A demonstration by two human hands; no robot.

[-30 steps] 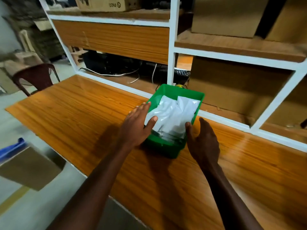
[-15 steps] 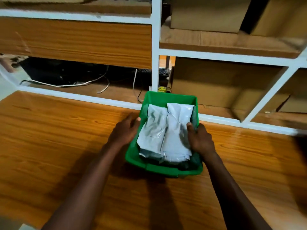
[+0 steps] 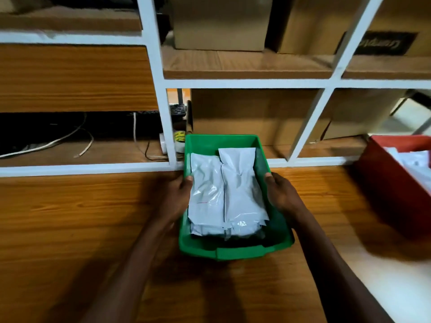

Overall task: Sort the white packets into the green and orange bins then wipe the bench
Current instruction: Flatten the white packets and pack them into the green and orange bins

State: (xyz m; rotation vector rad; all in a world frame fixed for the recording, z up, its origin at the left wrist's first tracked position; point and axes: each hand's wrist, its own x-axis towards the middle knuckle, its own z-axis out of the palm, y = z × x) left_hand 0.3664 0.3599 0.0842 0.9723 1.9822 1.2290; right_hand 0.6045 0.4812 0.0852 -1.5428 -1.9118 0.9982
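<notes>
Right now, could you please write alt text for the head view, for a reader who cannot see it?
Two bare hands, left hand and right hand, grip the sides of a green bin of white packets on a wooden bench. A white-framed shelf with boxes stands behind, and a red bin with more packets sits at the right edge.

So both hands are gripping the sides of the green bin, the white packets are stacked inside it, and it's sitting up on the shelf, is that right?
Not quite. The green bin is not up on the shelf; it sits on the wooden bench, just in front of the shelf frame. The head view shows this. The rest holds: the left hand and right hand grip its sides, and the white packets are stacked inside.
</notes>
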